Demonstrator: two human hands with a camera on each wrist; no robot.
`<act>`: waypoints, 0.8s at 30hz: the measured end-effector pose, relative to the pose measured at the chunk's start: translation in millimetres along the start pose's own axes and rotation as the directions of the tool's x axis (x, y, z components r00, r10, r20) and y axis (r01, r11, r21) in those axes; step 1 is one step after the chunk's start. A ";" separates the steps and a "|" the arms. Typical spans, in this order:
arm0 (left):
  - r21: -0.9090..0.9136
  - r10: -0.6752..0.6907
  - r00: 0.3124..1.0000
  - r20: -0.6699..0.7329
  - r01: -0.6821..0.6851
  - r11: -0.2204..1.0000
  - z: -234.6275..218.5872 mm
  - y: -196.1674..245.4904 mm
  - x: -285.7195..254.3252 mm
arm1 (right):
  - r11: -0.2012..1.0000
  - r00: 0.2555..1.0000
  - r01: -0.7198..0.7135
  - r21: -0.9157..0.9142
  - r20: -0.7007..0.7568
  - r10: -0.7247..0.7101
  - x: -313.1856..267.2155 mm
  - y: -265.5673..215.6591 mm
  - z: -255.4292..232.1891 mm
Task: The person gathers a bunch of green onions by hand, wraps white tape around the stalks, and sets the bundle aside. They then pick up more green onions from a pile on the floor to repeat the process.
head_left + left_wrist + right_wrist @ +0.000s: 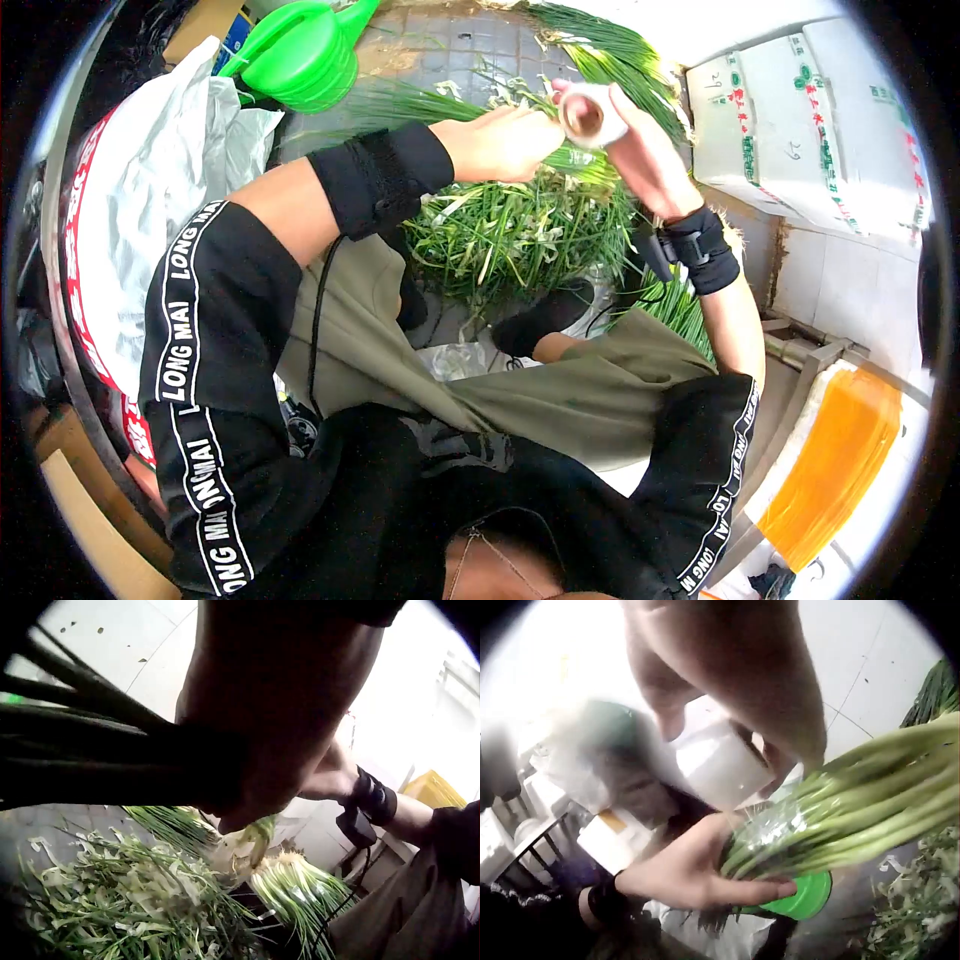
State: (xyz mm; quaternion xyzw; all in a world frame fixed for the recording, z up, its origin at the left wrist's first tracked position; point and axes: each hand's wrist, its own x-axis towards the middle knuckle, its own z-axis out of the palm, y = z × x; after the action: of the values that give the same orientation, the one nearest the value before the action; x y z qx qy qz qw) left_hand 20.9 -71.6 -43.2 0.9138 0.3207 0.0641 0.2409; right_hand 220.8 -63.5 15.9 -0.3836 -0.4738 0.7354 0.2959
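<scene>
My left hand (505,143) grips a bunch of green onions; in the right wrist view that hand (694,870) has its thumb along the stalks (870,802). Shiny clear tape (780,825) lies around the bunch beside its fingers. My right hand (655,160) holds a roll of tape (588,115), close to the left hand. Seen from the right wrist, the roll (720,765) sits between the right hand's thumb and fingers. The left wrist view shows the left hand (262,750) in shadow, with dark leaves (82,750) extending to the left.
Loose leaves and trimmings (520,235) are piled on the floor between the feet. More green onions (610,45) lie behind, and another bunch (292,892) is at the right. A green watering can (305,60), a white plastic bag (150,190) and white foam boxes (790,125) stand around.
</scene>
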 end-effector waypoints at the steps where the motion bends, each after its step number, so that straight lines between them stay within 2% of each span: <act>1: -0.001 -0.006 1.000 0.007 0.006 1.000 -1.1 1.7 -0.7 | 0.998 0.997 0.026 0.051 0.065 -0.029 -1.8 -2.1 -5.0; 2: 0.002 0.027 0.999 -0.032 -0.027 1.000 -2.1 3.8 -1.3 | 0.997 0.986 0.067 0.046 0.148 -0.073 0.5 0.7 -22.0; 4: 0.004 0.060 0.996 -0.060 -0.060 0.998 -1.2 3.4 -1.7 | 0.987 0.977 0.079 0.142 0.185 -0.105 2.9 2.8 -37.2; 5: 0.012 0.179 0.975 -0.135 -0.179 0.984 -1.6 0.8 -4.9 | 0.980 0.963 0.077 0.183 0.239 -0.120 -2.3 0.7 -45.4; 6: 0.024 0.294 0.933 -0.207 -0.296 0.955 -0.8 0.0 -6.7 | 0.986 0.961 0.089 0.138 0.250 -0.121 -2.2 4.7 -62.5; 7: -0.011 0.252 0.961 -0.113 -0.255 0.967 -3.1 1.3 -5.6 | 0.994 0.947 0.082 0.071 0.307 -0.099 -6.9 3.1 -73.5; 8: -0.013 0.254 0.962 -0.103 -0.256 0.966 -5.8 2.6 -6.7 | 0.997 0.930 0.080 0.003 0.359 -0.076 -9.9 0.9 -81.1; 9: -0.026 0.308 0.942 -0.136 -0.314 0.949 -8.3 3.9 -9.0 | 0.995 0.898 0.075 0.063 0.430 -0.095 -14.6 0.1 -77.9; 10: -0.036 0.359 0.918 -0.170 -0.370 0.928 -13.8 7.7 -11.4 | 0.994 0.899 0.077 0.071 0.426 -0.100 -15.8 5.2 -83.8; 11: -0.119 0.314 0.946 -0.081 -0.322 0.939 -19.8 11.5 -13.9 | 0.996 0.902 0.038 0.077 0.427 -0.068 -16.3 14.1 -93.0; 12: -0.120 0.319 0.945 -0.069 -0.325 0.938 -23.7 14.4 -14.1 | 0.996 0.905 0.002 0.084 0.424 -0.037 -17.6 26.3 -104.8; 13: -0.206 0.265 0.960 -0.087 -0.278 0.938 -26.1 16.6 -13.1 | 0.999 0.905 -0.027 -0.017 0.424 0.032 -15.7 37.2 -108.5; 14: -0.291 0.209 0.973 -0.102 -0.230 0.929 -30.0 16.8 -10.6 | 0.990 0.944 -0.135 -0.034 0.300 0.139 -24.4 46.4 -109.4; 15: -0.350 0.200 0.969 -0.147 -0.240 0.905 -36.1 16.6 -6.8 | 0.945 0.919 -0.268 0.185 0.344 0.193 -26.8 62.2 -118.5; 16: -0.378 0.187 0.957 -0.221 -0.261 0.888 -37.7 14.0 -3.2 | 0.835 0.886 -0.395 0.384 0.401 0.234 -28.1 63.8 -107.5; 17: -0.367 0.110 0.966 -0.235 -0.193 0.910 -37.3 9.9 1.0 | 0.904 0.931 0.134 -0.406 0.363 0.025 -17.5 73.8 -86.6; 18: -0.359 0.031 0.967 -0.252 -0.123 0.925 -35.0 4.2 3.9 | 0.999 0.972 -0.022 -0.049 0.235 0.033 -27.4 86.0 -68.3; 19: -0.358 0.030 0.966 -0.257 -0.124 0.925 -31.4 -0.9 6.4 | 0.999 0.986 -0.030 0.013 0.162 0.028 -29.2 83.9 -52.5; 20: -0.360 -0.055 0.966 -0.253 -0.041 0.932 -25.9 -5.4 8.6 | 0.997 0.996 -0.034 0.075 0.086 0.027 -30.3 78.3 -37.1; 21: -0.361 -0.138 0.958 -0.250 0.040 0.932 -20.3 -10.1 10.2 | 0.994 0.999 -0.037 0.099 -0.007 0.038 -31.0 69.5 -21.2; 22: -0.357 -0.134 0.957 -0.257 0.035 0.933 -14.8 -12.9 11.4 | 0.995 0.999 -0.032 0.092 -0.007 0.032 -28.0 63.6 -15.8; 24: -0.181 -0.237 0.917 -0.320 0.186 0.966 -5.9 -12.8 11.9 | 0.985 0.984 -0.134 -0.107 -0.131 0.120 -26.9 53.9 -8.4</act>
State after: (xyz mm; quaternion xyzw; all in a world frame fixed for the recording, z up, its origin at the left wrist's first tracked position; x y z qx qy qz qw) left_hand 21.5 -53.2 -44.6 0.8287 0.4488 0.2171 0.2542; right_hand 238.4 -101.4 -28.4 -0.4746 -0.4708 0.6988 0.2544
